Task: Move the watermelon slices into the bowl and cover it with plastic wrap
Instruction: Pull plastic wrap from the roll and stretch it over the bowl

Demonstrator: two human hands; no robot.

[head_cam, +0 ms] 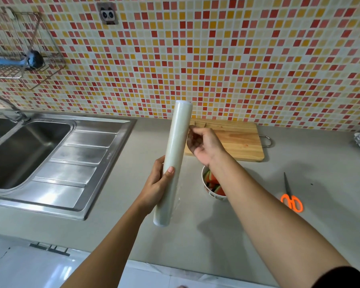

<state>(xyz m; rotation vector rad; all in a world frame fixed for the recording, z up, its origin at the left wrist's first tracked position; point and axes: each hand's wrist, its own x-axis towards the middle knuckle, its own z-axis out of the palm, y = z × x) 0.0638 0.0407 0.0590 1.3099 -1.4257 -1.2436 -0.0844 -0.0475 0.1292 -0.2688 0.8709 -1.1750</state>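
Note:
A long roll of plastic wrap [173, 161] stands almost upright in the air above the grey counter. My left hand [157, 185] grips its lower part, thumb across the front. My right hand [204, 144] is at the roll's upper right side, fingers curled and pinching at the film edge there. A thin loose strip of film hangs along the roll's right side. Below my right forearm sits a white bowl [208, 189] holding watermelon slices [213, 183], partly hidden by the arm.
A wooden cutting board [237, 138] lies against the tiled wall behind my right hand. Orange-handled scissors [290, 196] lie on the counter to the right. A steel sink [29, 146] with drainboard fills the left side. The counter's front edge runs near the bottom.

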